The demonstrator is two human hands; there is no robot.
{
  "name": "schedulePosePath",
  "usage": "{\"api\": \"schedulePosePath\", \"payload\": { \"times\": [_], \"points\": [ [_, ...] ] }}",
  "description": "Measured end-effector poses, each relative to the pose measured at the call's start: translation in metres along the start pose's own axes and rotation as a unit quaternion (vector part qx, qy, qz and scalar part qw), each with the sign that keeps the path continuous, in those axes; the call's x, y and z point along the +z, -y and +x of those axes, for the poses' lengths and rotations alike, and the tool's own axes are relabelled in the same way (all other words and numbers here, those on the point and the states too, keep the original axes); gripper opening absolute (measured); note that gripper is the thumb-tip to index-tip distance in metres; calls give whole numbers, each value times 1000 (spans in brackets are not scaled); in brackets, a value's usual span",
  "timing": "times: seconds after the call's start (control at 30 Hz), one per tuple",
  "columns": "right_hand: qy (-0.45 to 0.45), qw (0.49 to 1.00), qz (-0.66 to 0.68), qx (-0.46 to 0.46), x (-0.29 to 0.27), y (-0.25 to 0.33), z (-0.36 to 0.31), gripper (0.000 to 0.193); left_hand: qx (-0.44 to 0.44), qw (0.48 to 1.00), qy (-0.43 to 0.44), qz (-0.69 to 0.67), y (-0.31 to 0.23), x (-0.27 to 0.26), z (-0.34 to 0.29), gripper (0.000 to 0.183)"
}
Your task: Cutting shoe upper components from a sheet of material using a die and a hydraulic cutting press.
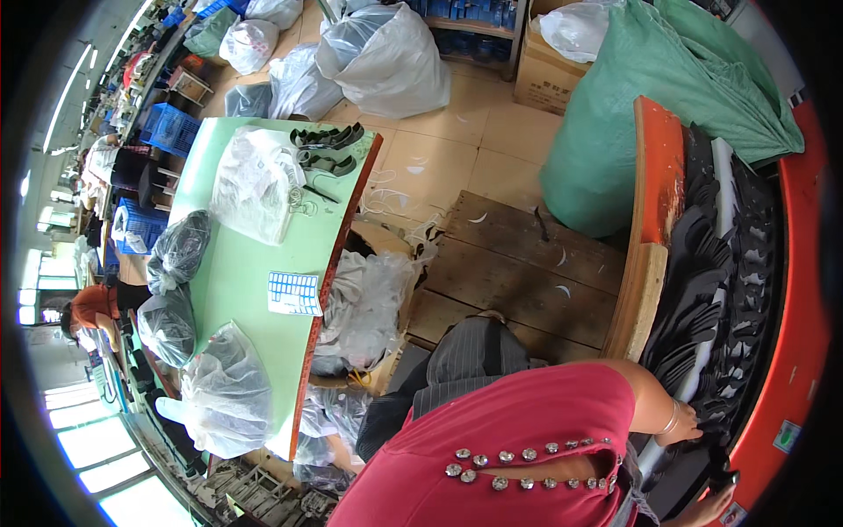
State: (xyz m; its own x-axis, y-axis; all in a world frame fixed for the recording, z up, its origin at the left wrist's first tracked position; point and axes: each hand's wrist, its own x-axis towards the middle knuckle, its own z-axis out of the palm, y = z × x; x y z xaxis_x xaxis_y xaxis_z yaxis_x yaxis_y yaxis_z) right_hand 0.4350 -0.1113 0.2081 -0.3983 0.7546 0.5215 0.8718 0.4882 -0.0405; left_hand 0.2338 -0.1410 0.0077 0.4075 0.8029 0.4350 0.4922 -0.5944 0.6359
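Take seemingly light, pliable black pieces (pixel 689 255) at three o'clock by loose edges; cannot tell pinch from spread in left hand (pixel 684 423) or right hand (pixel 712 507).

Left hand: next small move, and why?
Probably ease one piece free gently: the left hand is right down at the dark pieces, which lie tightly packed, so a quick pull might drag neighbours. Its exact grip is unclear.
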Motion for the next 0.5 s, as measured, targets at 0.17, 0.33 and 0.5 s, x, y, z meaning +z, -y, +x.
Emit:
{"api": "schedulePosePath", "payload": {
  "times": [0.17, 0.33, 0.5],
  "points": [
    [-33, 916, 351, 192, -46, 93, -39, 32, 13, 963, -192, -188, -44, -11, 4, 94],
    [-20, 899, 344, 270, -46, 153, -69, 29, 126, 889, -136, -418, -82, -60, -11, 87],
    [4, 855, 429, 292, -63, 163, -79, 28, 99, 888, -221, -390, -93, -27, -12, 69]
  ]
}}
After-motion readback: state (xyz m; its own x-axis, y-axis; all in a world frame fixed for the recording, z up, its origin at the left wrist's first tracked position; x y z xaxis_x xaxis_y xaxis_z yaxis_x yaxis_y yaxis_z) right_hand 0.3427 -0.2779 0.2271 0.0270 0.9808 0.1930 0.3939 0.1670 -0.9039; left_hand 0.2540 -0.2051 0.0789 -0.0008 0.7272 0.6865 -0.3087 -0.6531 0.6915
